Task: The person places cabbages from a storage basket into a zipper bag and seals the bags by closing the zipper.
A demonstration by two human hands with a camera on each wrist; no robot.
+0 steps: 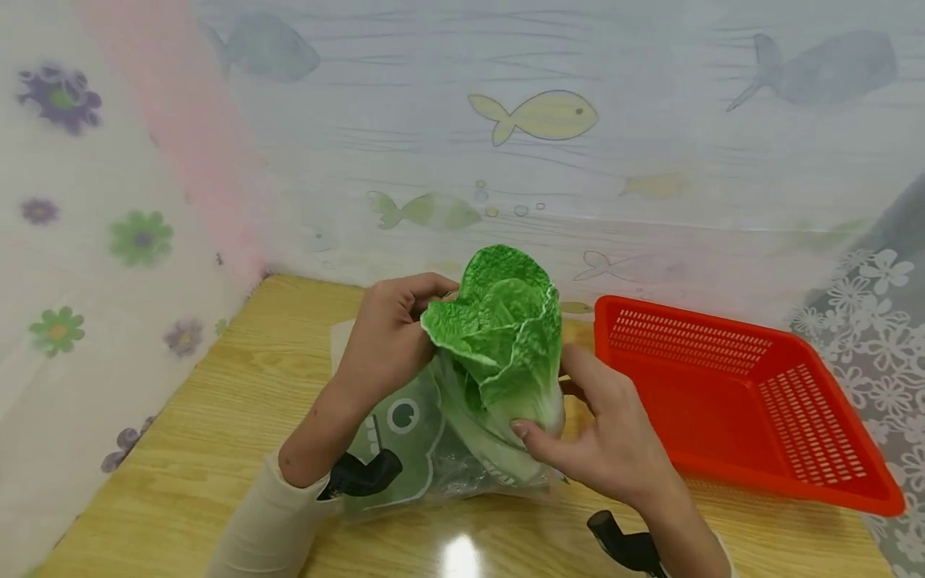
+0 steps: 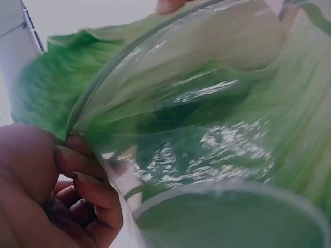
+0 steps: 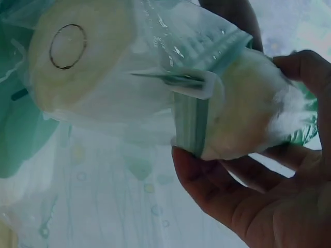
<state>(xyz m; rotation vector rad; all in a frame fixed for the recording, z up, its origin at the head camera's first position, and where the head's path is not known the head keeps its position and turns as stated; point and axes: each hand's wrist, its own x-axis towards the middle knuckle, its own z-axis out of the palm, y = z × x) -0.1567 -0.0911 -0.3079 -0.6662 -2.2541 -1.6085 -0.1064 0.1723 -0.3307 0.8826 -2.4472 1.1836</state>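
Note:
In the head view my right hand [image 1: 610,429] grips a leafy Chinese cabbage [image 1: 516,353] by its pale lower part, thumb in front. My left hand [image 1: 386,337] is at its left side; in the left wrist view its fingers pinch the rim of a clear zip bag [image 2: 181,103]. The bag [image 1: 405,449] has a green cartoon face with an eye on its front. Seen from the right wrist, the held cabbage's base [image 3: 243,113] is at the bag's mouth, beside a white zip slider [image 3: 199,85]. Another pale rounded cabbage base [image 3: 77,57] shows through the plastic.
A red plastic basket [image 1: 723,417] with slotted walls stands on the wooden table [image 1: 246,385] to the right. Behind the table hangs a curtain [image 1: 405,104] printed with fish. A flower-patterned cloth [image 1: 94,201] covers the left side.

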